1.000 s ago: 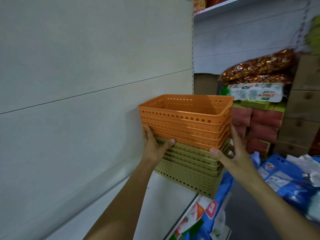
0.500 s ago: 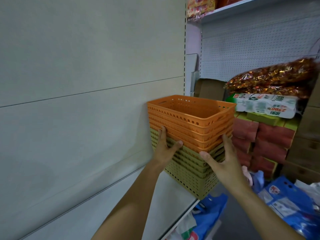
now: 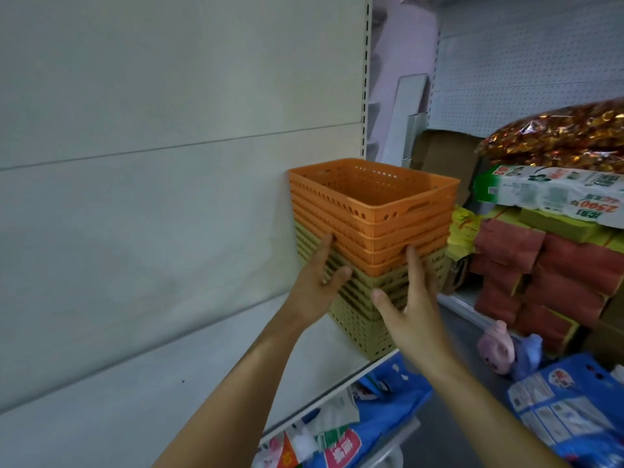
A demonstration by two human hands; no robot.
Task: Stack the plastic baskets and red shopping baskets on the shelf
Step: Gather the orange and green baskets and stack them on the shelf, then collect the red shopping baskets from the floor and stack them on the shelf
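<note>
Plastic baskets (image 3: 368, 238) sit nested on the shelf (image 3: 314, 352); your left hand (image 3: 317, 285) and right hand (image 3: 408, 298) clasp them, fingers spread; no red shopping baskets visible.

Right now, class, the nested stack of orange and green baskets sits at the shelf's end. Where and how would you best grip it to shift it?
Probably grip the green baskets low on both long sides, as the left hand and right hand do. The orange baskets only nest on top, so lifting them would likely split the stack. Come from the open front; the back panel blocks the far side.

Nested baskets (image 3: 371, 231) on shelf (image 3: 324, 352), against its back panel (image 3: 169, 197)
</note>
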